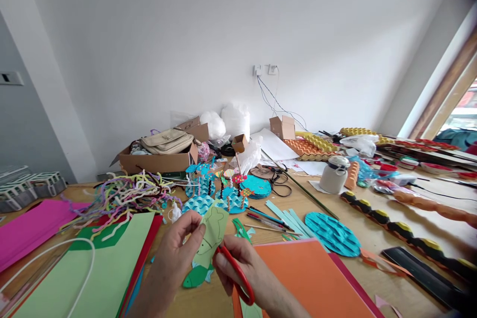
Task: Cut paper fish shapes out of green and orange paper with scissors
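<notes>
Red scissors [234, 268] in the right hand [249, 259], fingers curled round the handles, meet the right edge of the pale-green paper [213, 233], long axis upright leaning right, left side pinched by the left hand's [181, 241] thumb and fingers, tabletop [197, 303] showing between wrists, orange sheet [309, 273] close right.

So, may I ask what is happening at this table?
The person's left hand holds green paper with outlines drawn on it. The right hand holds red scissors at its edge. The drawn shape is not yet cut free. A darker green fish lies below.
</notes>
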### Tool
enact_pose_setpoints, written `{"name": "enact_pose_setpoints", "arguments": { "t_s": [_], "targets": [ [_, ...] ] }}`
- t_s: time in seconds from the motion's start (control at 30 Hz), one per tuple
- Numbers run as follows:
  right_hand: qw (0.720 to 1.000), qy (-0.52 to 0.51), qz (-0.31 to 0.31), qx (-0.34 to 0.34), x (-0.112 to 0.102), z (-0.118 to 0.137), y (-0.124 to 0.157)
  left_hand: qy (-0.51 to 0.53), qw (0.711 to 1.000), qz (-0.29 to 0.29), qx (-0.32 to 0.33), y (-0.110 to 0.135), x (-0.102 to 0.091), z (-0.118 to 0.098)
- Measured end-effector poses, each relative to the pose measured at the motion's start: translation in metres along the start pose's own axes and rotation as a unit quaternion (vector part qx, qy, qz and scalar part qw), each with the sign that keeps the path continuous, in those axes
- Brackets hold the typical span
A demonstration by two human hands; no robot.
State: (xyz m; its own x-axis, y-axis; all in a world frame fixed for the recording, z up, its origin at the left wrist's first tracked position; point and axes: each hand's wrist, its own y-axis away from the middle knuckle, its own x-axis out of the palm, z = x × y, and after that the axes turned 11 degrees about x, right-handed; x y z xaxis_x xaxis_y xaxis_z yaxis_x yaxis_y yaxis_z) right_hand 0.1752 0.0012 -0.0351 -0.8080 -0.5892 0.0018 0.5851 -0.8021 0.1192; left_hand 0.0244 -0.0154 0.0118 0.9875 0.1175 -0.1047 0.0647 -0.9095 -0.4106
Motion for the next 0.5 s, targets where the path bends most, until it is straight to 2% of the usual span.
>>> {"name": "enact_pose_setpoints", "arguments": {
  "t_s": [0.13,0.3,0.5],
  "targets": [
    [1.000,-0.023,0.007,-0.017,0.002,-0.009,-0.002,0.011,1.000,-0.012,-0.007,0.003,0.001,0.003],
    [0.998,-0.051,0.020,-0.026,0.005,-0.018,-0.003,0.014,1.000,0.014,-0.024,0.003,0.000,0.009],
    [0.996,-0.077,0.025,-0.024,0.008,-0.022,-0.004,0.005,0.999,-0.007,-0.036,0.005,0.003,0.004]
  ]
}}
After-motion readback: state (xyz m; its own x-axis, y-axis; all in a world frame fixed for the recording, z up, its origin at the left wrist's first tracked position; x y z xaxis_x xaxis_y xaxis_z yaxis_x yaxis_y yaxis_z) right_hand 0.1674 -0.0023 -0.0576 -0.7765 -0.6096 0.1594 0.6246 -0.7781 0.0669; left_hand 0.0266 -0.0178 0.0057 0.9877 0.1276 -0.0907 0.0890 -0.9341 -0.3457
